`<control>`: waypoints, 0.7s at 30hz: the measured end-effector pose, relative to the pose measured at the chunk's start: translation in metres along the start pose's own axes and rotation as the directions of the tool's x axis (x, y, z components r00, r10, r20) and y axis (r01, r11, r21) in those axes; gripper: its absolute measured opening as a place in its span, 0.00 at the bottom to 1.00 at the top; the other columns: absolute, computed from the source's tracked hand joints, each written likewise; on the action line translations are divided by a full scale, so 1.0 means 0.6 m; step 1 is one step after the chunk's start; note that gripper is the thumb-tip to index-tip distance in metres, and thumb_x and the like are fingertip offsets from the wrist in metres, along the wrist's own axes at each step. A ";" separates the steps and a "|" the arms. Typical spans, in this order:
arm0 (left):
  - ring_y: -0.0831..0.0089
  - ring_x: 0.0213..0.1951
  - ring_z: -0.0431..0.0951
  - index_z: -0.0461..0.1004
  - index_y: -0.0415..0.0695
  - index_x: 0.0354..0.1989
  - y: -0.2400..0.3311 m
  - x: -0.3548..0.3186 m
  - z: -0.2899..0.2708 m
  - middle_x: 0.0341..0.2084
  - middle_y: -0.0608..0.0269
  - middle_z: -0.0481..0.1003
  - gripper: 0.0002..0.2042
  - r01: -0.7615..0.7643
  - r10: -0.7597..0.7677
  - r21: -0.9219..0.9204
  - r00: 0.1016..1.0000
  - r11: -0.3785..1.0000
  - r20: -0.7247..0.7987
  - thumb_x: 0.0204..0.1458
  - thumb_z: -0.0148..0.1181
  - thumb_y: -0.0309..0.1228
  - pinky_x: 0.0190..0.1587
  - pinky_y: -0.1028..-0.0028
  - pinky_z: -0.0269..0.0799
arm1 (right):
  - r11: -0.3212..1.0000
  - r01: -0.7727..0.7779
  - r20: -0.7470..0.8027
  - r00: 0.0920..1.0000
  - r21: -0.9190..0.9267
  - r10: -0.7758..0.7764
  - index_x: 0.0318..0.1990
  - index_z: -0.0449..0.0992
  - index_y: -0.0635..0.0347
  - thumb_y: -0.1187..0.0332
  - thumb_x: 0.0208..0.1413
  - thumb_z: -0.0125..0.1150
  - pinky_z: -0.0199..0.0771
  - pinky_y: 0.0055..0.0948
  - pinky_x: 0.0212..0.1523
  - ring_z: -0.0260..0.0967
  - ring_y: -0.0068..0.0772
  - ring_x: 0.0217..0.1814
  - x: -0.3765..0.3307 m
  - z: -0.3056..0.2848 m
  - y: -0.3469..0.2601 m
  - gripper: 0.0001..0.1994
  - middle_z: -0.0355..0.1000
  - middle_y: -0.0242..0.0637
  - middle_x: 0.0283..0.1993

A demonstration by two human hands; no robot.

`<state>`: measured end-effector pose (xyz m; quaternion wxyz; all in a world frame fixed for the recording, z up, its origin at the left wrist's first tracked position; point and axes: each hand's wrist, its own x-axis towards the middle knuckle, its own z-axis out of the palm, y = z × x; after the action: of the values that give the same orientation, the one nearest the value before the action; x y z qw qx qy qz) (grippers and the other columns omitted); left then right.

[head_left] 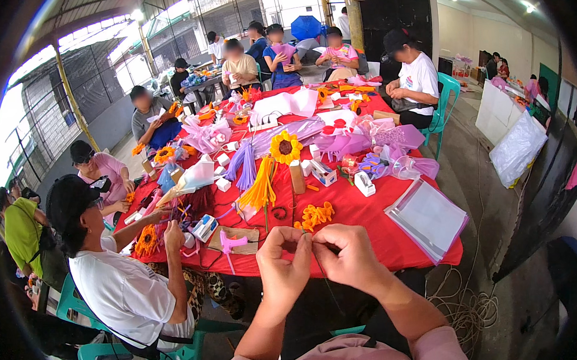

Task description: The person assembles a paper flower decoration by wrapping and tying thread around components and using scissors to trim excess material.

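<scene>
Strand [321,268] pinched between the left hand [284,264] and right hand [351,259] at the near edge of a red cloth [366,220].

Thumb and forefinger of each hand are clamped on the strand's upper end, mostly hiding it, the two sets of fingertips almost touching; the thin, dark strand hangs below them, between the wrists. Just beyond the fingertips is an orange fuzzy piece [317,215]; whether it joins the strand, I cannot tell. To the left, a pink glue gun [228,241] lies on cardboard [247,243]; farther off are yellow stems [260,191] and a sunflower [286,147]. Clear sheets [427,221] lie at right, near the cloth's edge.
</scene>
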<state>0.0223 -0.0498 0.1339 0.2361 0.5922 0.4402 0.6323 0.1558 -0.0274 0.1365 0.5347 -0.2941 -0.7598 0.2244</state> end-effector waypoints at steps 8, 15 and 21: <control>0.75 0.38 0.73 0.74 0.35 0.35 0.008 0.021 -0.043 0.34 0.60 0.74 0.04 0.264 0.107 -0.552 0.829 0.791 0.549 0.52 0.59 0.18 0.43 0.75 0.69 | 0.626 -0.547 0.642 0.761 0.556 0.096 0.31 0.76 0.63 0.72 0.52 0.63 0.61 0.14 0.21 0.63 0.13 0.21 0.021 -0.070 0.006 0.04 0.70 0.27 0.23; 0.75 0.37 0.74 0.74 0.37 0.34 0.004 0.027 -0.044 0.33 0.61 0.74 0.04 0.121 0.160 -0.503 0.862 0.856 0.481 0.50 0.60 0.17 0.42 0.76 0.70 | 0.585 -0.601 0.646 0.746 0.545 0.164 0.31 0.77 0.62 0.70 0.52 0.64 0.62 0.14 0.21 0.65 0.14 0.22 0.021 -0.061 0.020 0.05 0.71 0.28 0.23; 0.80 0.34 0.72 0.72 0.37 0.31 0.006 0.025 -0.046 0.29 0.64 0.74 0.04 0.066 0.102 -0.364 0.900 0.929 0.425 0.50 0.60 0.17 0.39 0.79 0.68 | 0.701 -0.496 0.552 0.816 0.513 0.174 0.32 0.77 0.65 0.74 0.52 0.63 0.65 0.15 0.21 0.67 0.16 0.21 0.023 -0.054 0.018 0.04 0.73 0.30 0.24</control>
<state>-0.0062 -0.0467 0.1477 0.4298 0.6676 0.2438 0.5569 0.1854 -0.0094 0.1496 0.3526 -0.1709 -0.6729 0.6274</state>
